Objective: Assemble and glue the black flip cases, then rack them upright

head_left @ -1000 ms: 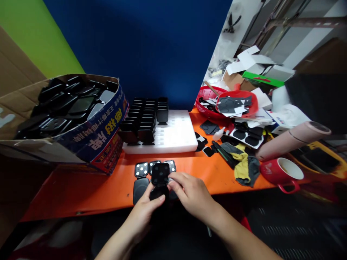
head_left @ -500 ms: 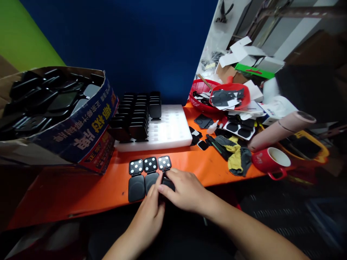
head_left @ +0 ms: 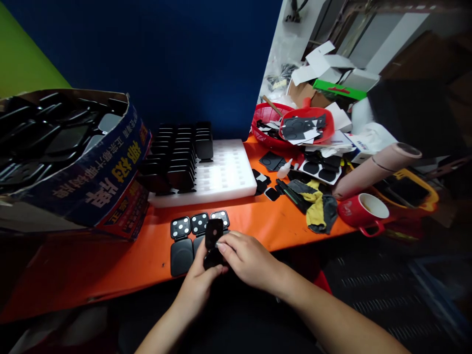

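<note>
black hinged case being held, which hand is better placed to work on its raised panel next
Likely the right hand: its fingers are at the raised panel's edge, while the left hand supports the black hinged case.

A red mug [head_left: 351, 215] stands on the orange worktop [head_left: 273, 227] near a tilted pink flask [head_left: 374, 171] and a crumpled yellow-and-grey cloth [head_left: 316, 215]. Farther back, a red scoop [head_left: 328, 119] holding dark and white scraps [head_left: 299, 128] overlaps a red basket [head_left: 264, 139].

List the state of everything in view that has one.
Held black case, open
Left hand, gripping it
Right hand, curled at its edge
Three hinged cases, open
Cardboard box, open, filled
White foam tray, partly filled
Red mug, uncovered
Pink tumbler, apparently capped
Yellow-and-gray cloth, crumpled
Red basket, holding scraps
</note>
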The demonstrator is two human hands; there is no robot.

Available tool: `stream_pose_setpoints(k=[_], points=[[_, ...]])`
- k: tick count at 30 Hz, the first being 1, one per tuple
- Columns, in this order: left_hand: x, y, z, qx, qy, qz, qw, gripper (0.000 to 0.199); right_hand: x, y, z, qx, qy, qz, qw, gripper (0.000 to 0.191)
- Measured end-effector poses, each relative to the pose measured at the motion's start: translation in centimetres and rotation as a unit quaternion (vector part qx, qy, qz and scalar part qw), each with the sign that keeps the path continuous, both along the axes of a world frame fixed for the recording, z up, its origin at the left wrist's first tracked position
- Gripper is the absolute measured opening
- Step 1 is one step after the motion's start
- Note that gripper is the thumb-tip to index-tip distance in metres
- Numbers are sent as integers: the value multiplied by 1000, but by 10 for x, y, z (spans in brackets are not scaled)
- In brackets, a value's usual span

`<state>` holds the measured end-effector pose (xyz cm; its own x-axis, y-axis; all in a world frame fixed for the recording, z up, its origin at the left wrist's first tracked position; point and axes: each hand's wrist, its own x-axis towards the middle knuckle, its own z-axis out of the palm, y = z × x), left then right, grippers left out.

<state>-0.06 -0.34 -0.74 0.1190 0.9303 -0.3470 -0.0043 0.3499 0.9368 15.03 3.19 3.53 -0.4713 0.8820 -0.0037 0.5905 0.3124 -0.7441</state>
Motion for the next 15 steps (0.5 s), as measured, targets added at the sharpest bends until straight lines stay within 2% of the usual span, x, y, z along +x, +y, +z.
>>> stream_pose_setpoints(k=[2, 6, 11, 15], points=[[0, 0, -5, 47, 62, -25, 997, 68, -2, -2, 1, 28, -44, 1, 999, 24], [-2, -4, -16, 133, 190, -82, 969, 66, -5, -7, 4, 42, -136, -8, 990, 26], [-4, -10, -17, 196, 254, -141, 937, 67, -3, -7, 9, 23, -114, 9, 993, 25], [-3, -12, -16, 198, 260, -155, 932, 65, -2, -6, 6, 0, -79, -9, 997, 22]])
